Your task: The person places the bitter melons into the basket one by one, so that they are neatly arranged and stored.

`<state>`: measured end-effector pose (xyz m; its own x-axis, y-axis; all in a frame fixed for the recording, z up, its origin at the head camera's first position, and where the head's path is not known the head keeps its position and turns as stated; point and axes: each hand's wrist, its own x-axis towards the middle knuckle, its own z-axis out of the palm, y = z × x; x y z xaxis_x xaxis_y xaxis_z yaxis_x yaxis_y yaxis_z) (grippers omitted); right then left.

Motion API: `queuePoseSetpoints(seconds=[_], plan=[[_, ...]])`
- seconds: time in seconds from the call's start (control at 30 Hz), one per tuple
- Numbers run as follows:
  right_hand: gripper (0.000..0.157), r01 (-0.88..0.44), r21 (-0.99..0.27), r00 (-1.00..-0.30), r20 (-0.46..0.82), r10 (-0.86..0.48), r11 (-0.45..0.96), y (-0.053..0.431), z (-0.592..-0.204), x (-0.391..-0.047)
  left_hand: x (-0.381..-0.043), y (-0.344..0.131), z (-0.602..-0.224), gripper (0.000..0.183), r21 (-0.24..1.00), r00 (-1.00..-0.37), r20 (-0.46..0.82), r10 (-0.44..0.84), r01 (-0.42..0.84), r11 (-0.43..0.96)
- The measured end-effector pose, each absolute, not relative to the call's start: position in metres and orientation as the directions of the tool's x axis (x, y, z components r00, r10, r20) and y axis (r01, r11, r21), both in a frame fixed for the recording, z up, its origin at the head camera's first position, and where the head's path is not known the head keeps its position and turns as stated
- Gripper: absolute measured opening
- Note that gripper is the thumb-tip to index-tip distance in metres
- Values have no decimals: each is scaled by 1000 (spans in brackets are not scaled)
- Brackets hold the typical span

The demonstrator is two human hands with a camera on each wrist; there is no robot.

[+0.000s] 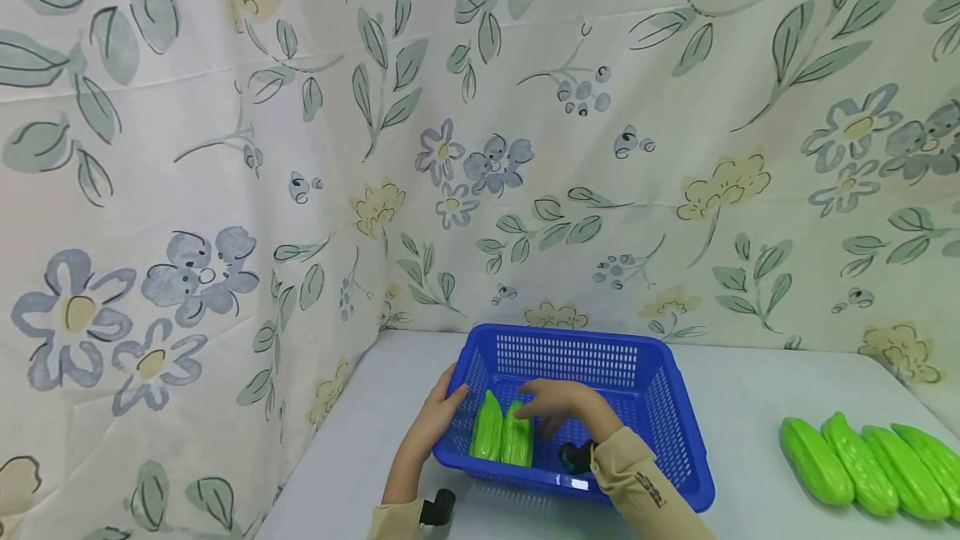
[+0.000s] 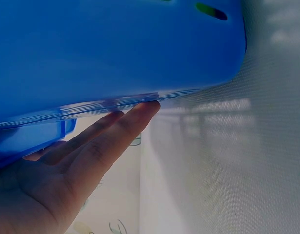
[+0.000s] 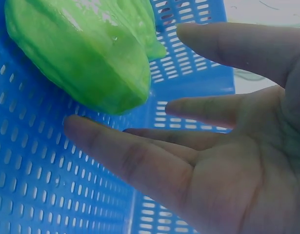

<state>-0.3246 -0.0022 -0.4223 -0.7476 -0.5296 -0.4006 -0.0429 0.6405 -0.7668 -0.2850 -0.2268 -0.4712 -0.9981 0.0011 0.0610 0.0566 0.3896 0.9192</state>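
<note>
A blue plastic basket (image 1: 570,486) with slotted walls stands on the table. Inside its left end lie two glossy, ridged green bitter melons, one on the left (image 1: 487,432) and one on the right (image 1: 517,440). My left hand (image 1: 433,417) holds the basket's left side, thumb at the rim and fingers against the outside; in the left wrist view the fingers stretch along the blue plastic. Over the basket, my right hand (image 1: 558,402) hovers beside the right bitter melon. Its fingers are spread and nearly straight in the right wrist view, close to a bitter melon (image 3: 91,58), with nothing held.
Several more green bitter melons (image 1: 870,465) lie in a row on the white table (image 1: 750,423) at the right. A floral curtain (image 1: 562,148) hangs behind the table and along its left side.
</note>
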Motion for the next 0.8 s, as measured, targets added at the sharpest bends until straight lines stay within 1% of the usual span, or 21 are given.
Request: queuePoseSetpoints(seconds=[0.17,0.4,0.63,0.8], plan=[[60,-40,-774,-753,-392,-528,632,-1,-419,-323,-285,-227,-471,59,919,-998,60,0,56,390],[57,-63,-797,-765,-348,-542,600,3,-416,-320,-283,-226,-468,59,918,-998,63,1,58,392],[60,-76,-803,-811,-295,-506,590,10,-416,-322,-284,-226,-469,58,918,-998,57,-2,51,394],[63,-107,-808,-846,-232,-480,579,14,-414,-322,-284,-226,-469,59,920,-999,55,1,51,389]])
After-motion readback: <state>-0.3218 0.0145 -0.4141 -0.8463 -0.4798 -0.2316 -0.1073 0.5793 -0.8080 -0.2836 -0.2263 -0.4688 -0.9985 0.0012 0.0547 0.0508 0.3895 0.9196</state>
